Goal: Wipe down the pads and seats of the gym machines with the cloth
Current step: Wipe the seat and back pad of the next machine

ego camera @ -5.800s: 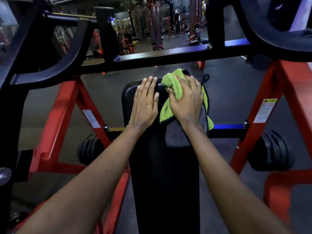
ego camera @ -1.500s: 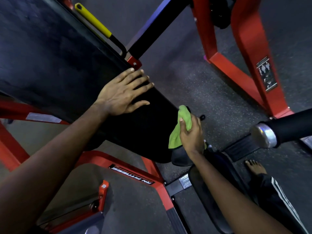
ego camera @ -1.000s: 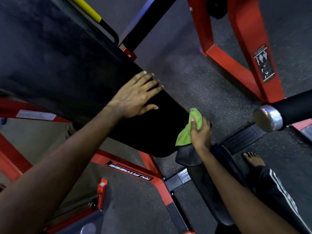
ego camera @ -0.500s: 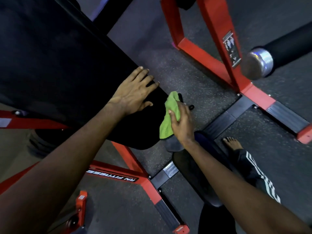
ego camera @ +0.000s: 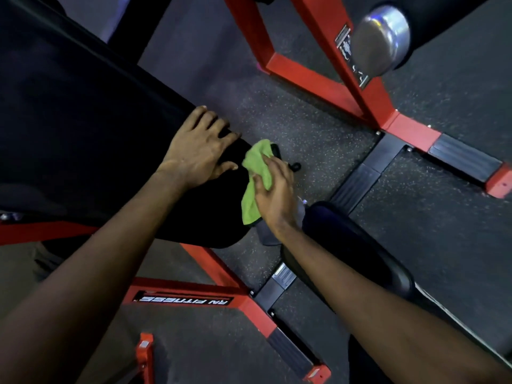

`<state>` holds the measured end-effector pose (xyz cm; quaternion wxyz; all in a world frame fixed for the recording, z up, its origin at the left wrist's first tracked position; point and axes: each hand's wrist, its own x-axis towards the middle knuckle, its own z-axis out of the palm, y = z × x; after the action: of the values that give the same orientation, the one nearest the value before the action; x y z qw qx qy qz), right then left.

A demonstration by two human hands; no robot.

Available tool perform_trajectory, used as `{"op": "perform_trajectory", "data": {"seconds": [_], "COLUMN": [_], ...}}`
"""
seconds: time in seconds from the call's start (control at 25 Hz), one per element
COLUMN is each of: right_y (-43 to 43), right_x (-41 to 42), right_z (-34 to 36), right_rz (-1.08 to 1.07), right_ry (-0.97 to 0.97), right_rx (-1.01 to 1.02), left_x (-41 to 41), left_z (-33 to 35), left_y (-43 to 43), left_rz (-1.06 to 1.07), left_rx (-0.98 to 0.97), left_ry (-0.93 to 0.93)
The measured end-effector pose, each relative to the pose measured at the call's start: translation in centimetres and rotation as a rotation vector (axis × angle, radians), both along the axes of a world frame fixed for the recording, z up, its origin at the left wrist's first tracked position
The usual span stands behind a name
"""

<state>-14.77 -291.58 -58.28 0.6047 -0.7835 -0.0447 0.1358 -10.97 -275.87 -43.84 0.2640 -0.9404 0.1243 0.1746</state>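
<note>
A long black back pad [ego camera: 83, 128] slopes across the left of the view, its lower rounded end near the middle. My left hand [ego camera: 198, 151] rests on that lower end, fingers curved over the pad's far edge. My right hand [ego camera: 275, 189] grips a bunched green cloth [ego camera: 256, 176] with a grey underside and presses it against the pad's end edge. A black seat pad [ego camera: 357, 250] lies just below my right forearm, partly hidden by it.
Red machine frame legs [ego camera: 313, 79] with black rubber feet spread over the speckled dark floor. A black roller with a chrome end cap [ego camera: 381, 41] sticks in at the top right. A red base bar with a white label [ego camera: 188, 299] lies at the lower middle.
Both hands have moved from the top of the pad down to its lower end. Over the last second the view swung right and my right hand brought the cloth closer to my left hand.
</note>
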Motion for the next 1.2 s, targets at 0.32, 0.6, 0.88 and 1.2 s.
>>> {"op": "perform_trajectory", "data": {"seconds": [0.32, 0.6, 0.88, 1.2], "right_y": [0.1, 0.1, 0.9, 1.3], "right_x": [-2.5, -7.2, -6.3, -9.9], "right_z": [-2.9, -6.0, -5.4, -7.0], "right_rz": [-0.117, -0.258, -0.343, -0.286], "right_ry": [0.112, 0.306, 0.329, 0.642], "right_rx": [-0.009, 0.106, 0.122, 0.249], "left_x": [0.0, 0.3, 0.4, 0.3], "left_z": [0.0, -2.0, -2.4, -2.6], "left_y": [0.3, -0.3, -0.2, -0.1], "left_rz": [-0.058, -0.152, -0.261, -0.262], "left_rx": [0.022, 0.037, 0.083, 0.055], "left_ry": [-0.028, 0.06, 0.048, 0.019]}}
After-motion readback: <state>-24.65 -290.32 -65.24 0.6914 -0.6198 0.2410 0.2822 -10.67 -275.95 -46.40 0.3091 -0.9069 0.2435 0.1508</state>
